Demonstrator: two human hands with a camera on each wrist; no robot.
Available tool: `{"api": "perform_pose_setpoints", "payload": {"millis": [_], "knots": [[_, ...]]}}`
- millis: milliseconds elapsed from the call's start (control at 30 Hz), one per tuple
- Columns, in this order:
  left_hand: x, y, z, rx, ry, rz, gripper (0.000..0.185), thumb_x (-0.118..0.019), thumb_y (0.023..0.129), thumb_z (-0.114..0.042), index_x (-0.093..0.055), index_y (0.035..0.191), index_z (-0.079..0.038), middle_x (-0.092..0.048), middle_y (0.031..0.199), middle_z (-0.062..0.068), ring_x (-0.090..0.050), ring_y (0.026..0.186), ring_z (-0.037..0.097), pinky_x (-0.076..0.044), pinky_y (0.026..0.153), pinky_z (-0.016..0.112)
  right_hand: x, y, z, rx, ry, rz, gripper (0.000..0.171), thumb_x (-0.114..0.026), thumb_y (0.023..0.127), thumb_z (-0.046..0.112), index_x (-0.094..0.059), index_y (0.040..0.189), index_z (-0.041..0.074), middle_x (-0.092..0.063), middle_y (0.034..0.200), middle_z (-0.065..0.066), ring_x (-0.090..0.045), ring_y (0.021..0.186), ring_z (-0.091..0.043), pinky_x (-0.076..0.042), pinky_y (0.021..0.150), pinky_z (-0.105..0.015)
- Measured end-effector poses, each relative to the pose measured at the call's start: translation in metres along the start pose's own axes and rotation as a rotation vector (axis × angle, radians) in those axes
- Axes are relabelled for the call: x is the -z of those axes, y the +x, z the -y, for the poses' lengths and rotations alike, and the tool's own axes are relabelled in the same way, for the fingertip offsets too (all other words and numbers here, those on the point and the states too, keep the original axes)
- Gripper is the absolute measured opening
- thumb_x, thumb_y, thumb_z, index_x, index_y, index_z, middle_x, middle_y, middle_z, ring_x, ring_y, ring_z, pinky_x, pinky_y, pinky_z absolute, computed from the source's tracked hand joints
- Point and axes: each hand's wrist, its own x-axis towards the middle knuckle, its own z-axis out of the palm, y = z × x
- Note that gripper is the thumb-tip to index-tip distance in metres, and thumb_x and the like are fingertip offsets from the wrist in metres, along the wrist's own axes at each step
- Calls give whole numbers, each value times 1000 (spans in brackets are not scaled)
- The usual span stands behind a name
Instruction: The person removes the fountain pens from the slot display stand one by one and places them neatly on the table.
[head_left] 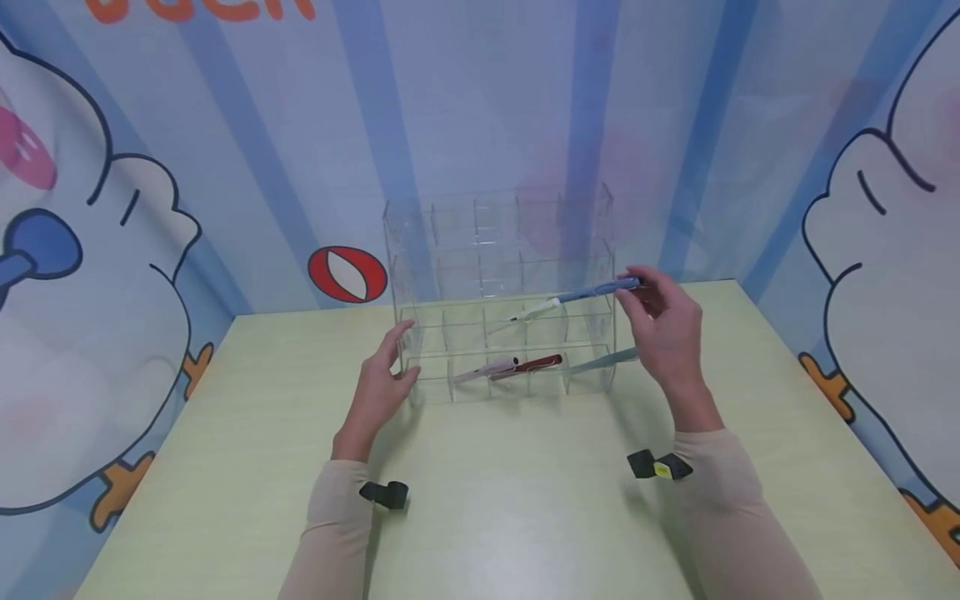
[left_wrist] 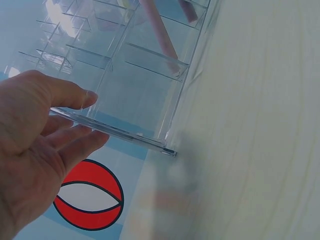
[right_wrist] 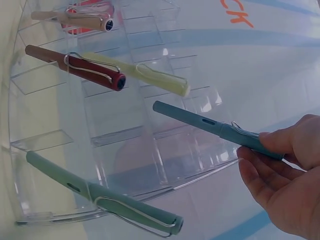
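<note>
Seen from the head camera, a person's left hand [head_left: 378,385] rests loose-fingered against the left wall of a clear acrylic organizer [head_left: 501,292] on a pale green table [head_left: 525,500], apparently steadying it, while the right hand [head_left: 663,325] pinches the capped end of a slim blue pen [head_left: 581,294] angled into an upper slot. From the left wrist, straight fingers [left_wrist: 75,145] touch the organizer's glassy edge [left_wrist: 115,131]. From the right wrist, the blue pen [right_wrist: 215,129] hangs right of a maroon pen [right_wrist: 75,67] and above a teal pen [right_wrist: 105,197] lying in compartments.
</note>
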Motion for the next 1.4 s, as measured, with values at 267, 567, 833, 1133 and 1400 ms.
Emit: {"api": "perform_pose_setpoints", "payload": {"millis": [267, 567, 833, 1133, 1400], "knots": [[0, -3, 2, -12, 9, -2, 71, -65, 90, 10, -39, 152, -14, -45, 151, 20, -42, 137, 41, -54, 92, 49, 11, -2, 10, 18, 15, -13, 30, -66, 94, -2, -64, 123, -6, -70, 112, -19, -63, 91, 4, -51, 83, -13], [1, 2, -1, -20, 8, 2, 72, -65, 90, 8, -38, 153, -16, -41, 153, 20, -41, 137, 41, -54, 93, 48, 28, 1, 33, 51, -25, -63, 32, -68, 93, -2, -65, 125, -2, -71, 113, -15, -65, 93, 1, -53, 86, -16], [1, 0, 0, -21, 11, 3, 72, -65, 91, 7, -38, 153, -17, -43, 153, 17, -42, 137, 39, -54, 92, 49, 38, -3, 51, 67, -3, -105, 36, -69, 90, -7, -64, 125, -2, -72, 114, -14, -66, 93, -2, -54, 87, -18], [0, -2, 0, -19, 2, 0, 72, -65, 90, 8, -37, 153, -15, -43, 153, 17, -42, 137, 39, -54, 92, 49, 43, -9, 65, 118, 30, -42, 35, -69, 88, -11, -61, 121, -8, -72, 112, -16, -68, 90, -7, -54, 84, -17], [0, 0, 0, -35, -14, -11, 72, -65, 89, 11, -38, 152, -12, -44, 151, 20, -43, 136, 40, -54, 91, 51, 44, -11, 73, 110, 13, 42, 34, -69, 89, -9, -62, 122, -6, -71, 112, -14, -67, 91, -5, -53, 85, -16]]}}
